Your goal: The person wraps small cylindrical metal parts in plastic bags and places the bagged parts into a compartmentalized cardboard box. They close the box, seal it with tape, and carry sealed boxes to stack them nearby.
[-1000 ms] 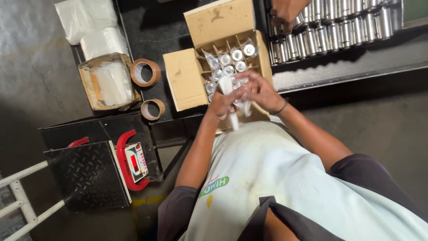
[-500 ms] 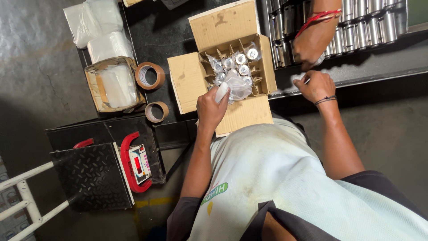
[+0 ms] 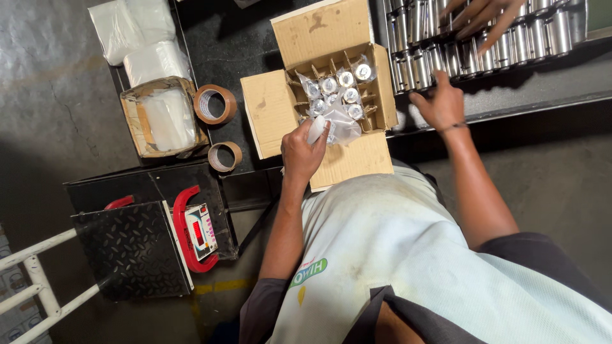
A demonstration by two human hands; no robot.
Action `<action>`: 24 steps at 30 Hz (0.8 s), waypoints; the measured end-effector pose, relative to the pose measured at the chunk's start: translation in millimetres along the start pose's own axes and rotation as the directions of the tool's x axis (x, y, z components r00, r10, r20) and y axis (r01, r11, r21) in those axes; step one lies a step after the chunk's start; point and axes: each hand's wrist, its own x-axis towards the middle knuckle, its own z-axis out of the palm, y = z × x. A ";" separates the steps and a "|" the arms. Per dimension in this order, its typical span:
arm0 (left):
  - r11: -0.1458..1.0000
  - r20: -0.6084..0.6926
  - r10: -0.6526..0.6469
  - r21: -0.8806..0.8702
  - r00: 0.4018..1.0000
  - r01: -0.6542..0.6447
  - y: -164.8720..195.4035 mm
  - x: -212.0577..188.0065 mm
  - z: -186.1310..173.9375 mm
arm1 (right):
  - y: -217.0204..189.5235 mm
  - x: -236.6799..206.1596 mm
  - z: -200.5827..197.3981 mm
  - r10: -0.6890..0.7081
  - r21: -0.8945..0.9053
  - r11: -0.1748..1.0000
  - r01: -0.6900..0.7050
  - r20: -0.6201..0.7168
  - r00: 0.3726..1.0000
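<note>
My left hand point(image 3: 303, 150) pinches a bagged metal part point(image 3: 331, 124) over the divided carton point(image 3: 341, 95), right hand point(image 3: 441, 105) open & reaching twd the row of cylinders point(image 3: 472, 48) — best drop it straight into a free cell.

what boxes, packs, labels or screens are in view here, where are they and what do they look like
Cardboard box: centre of the bench, brown, flaps open, divider cells holding bagged metal parts; left hand at its front edge.
Small carton: left of the tape rolls, worn brown, white sheets inside.
Plastic packs: top left, white, soft.
Scale display: lower left, small rectangular screen in a red frame.
</note>
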 end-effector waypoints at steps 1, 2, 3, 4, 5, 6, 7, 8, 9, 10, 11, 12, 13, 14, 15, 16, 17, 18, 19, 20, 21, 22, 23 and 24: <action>1.000 -0.001 0.008 -0.010 1.000 -0.008 0.8 0.3 0.6 | -4.3 7.0 8.5 0.024 -0.007 1.000 -0.025 -0.008 1.000; 1.000 -0.003 0.015 -0.021 1.000 -0.015 1.6 0.5 1.6 | -7.7 13.9 15.6 0.042 -0.061 0.997 -0.043 -0.016 0.999; 1.000 0.002 0.009 -0.023 1.000 -0.009 2.2 0.7 2.7 | -10.9 20.8 20.1 0.057 -0.114 0.992 -0.060 -0.026 0.998; 1.000 0.005 0.004 -0.022 1.000 -0.004 2.4 1.1 4.0 | -14.2 25.2 19.1 0.070 -0.163 0.984 -0.075 -0.039 0.997; 1.000 0.006 0.000 -0.023 1.000 0.000 1.9 1.6 5.6 | -16.4 27.4 18.5 0.065 -0.178 0.982 -0.071 -0.039 0.997; 1.000 0.005 0.010 -0.029 1.000 -0.010 0.3 2.5 7.2 | -13.6 26.9 17.3 0.057 -0.190 0.980 -0.063 -0.037 0.998; 0.999 0.002 0.017 -0.035 1.000 -0.017 -2.1 3.1 8.9 | -15.1 22.9 13.5 0.047 -0.203 0.978 -0.053 -0.031 0.998; 0.999 -0.003 0.022 -0.041 1.000 -0.023 -5.5 3.7 11.0 | -16.4 15.1 6.0 0.064 0.164 0.984 -0.073 0.057 0.996; 0.999 -0.012 0.028 -0.022 1.000 -0.028 -9.4 4.4 14.2 | -18.2 2.9 -4.0 0.041 0.507 0.855 -0.111 0.147 0.988; 0.999 -0.023 0.032 0.002 0.999 -0.032 -14.2 5.0 17.8 | -23.9 -11.2 -12.1 -0.063 0.731 0.667 -0.144 0.247 0.967; 0.999 -0.032 0.030 0.026 0.999 -0.030 -19.6 3.8 21.3 | -31.8 -26.4 -18.6 -0.189 0.879 0.425 -0.216 0.320 0.928; 1.000 -0.009 -0.012 0.014 1.000 0.012 -24.8 2.1 26.1 | -42.5 -41.4 -21.3 -0.239 0.886 0.341 -0.314 0.405 0.883; 0.998 0.017 -0.055 -0.003 0.998 0.055 -29.8 -0.1 32.6 | -52.5 -55.5 -24.0 -0.290 0.872 0.263 -0.414 0.480 0.828; 0.996 0.040 -0.088 -0.022 0.995 0.089 -34.6 -1.7 40.1 | -62.9 -65.3 -24.7 -0.330 0.824 0.559 -0.088 0.319 0.888; 1.000 0.059 0.007 -0.020 0.998 -0.006 -37.2 -6.6 49.4 | -74.3 -72.5 -22.4 -0.432 0.611 0.749 0.256 0.157 0.888; 0.994 0.078 0.106 -0.018 0.991 -0.105 -39.6 -11.9 58.8 | -84.2 -74.6 -19.0 -0.571 0.268 0.796 0.544 0.031 0.820; 0.979 0.099 0.206 -0.018 0.974 -0.205 -43.2 -13.7 67.2 | -91.9 -69.6 -15.3 -0.617 0.322 0.746 0.583 0.002 0.787; 0.968 0.093 0.240 -0.096 0.966 -0.232 -47.6 -14.8 73.9 | -99.5 -64.4 -8.2 -0.656 0.376 0.693 0.616 -0.027 0.754; 0.951 0.089 0.273 -0.172 0.958 -0.256 -53.1 -15.8 78.5 | -105.7 -58.4 0.7 -0.690 0.430 0.636 0.641 -0.056 0.722; 0.928 0.082 0.304 -0.251 0.949 -0.275 -59.0 -16.9 81.7 | -110.0 -52.2 10.2 -0.584 0.596 0.663 0.453 0.034 0.811; 0.811 0.082 0.040 -0.585 0.996 0.016 -67.9 -15.0 81.1 | -113.3 -47.6 21.3 -0.478 0.723 0.651 0.231 0.154 0.864; 0.508 0.181 -0.207 -0.820 0.961 0.264 -79.1 -12.2 77.0 | -115.4 -44.8 32.8 -0.379 0.803 0.596 -0.012 0.294 0.878; 0.083 0.355 -0.380 -0.907 0.854 0.413 -89.6 -13.7 71.9 | -115.4 -43.8 43.1 -0.320 0.782 0.572 -0.248 0.492 0.810; 0.121 0.346 -0.433 -0.893 0.833 0.433 -100.4 -17.4 65.4 | -113.8 -43.5 51.7 -0.270 0.704 0.531 -0.473 0.669 0.693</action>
